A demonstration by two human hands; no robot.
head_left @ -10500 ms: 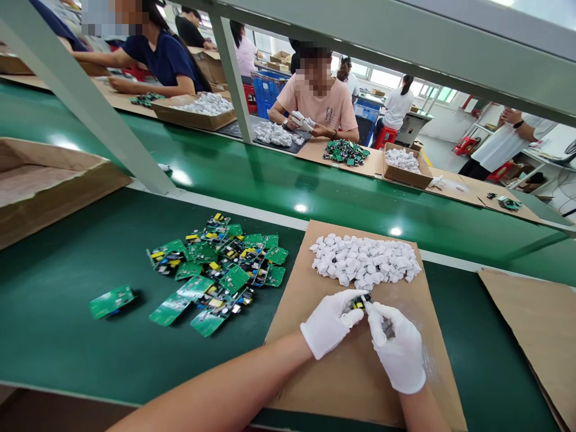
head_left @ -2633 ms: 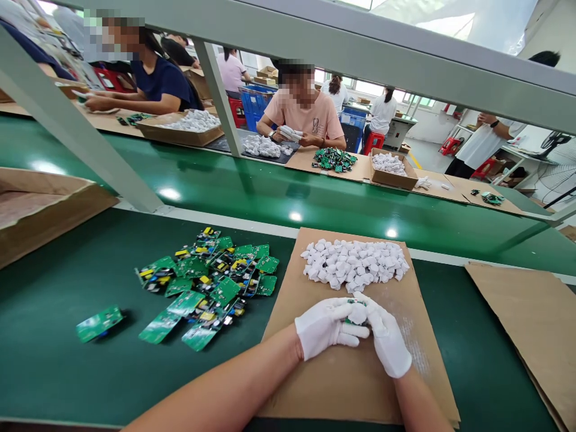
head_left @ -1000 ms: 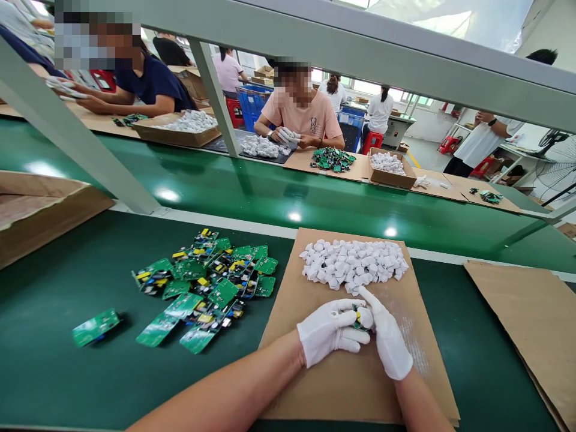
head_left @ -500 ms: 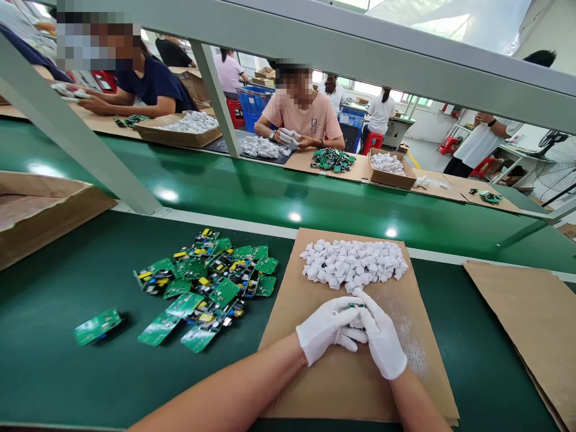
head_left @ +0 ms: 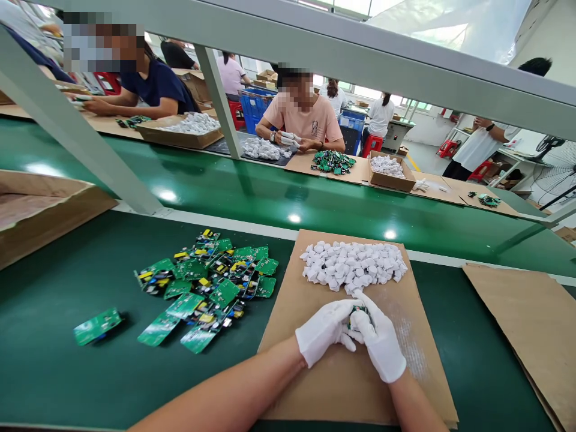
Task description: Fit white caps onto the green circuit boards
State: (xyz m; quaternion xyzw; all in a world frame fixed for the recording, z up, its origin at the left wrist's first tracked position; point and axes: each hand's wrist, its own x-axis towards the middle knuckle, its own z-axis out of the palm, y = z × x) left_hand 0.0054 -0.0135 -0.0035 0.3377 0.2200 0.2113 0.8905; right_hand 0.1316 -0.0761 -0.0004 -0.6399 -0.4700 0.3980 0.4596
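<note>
Left grip (head_left: 328, 327): cradling the circuit board (head_left: 360, 308), lower centre.
Right grip (head_left: 381, 339): clasping it too.
Circuit board: light, stiff, fragile, I'd say; edges only!

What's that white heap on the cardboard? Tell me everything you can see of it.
The white heap is many small, matte, angular lumps, papery-looking, though I cannot tell what they are. They lie jumbled in a broad band across the far end of the cardboard. A fingertip of the right hand is at its near edge, perhaps touching.
</note>
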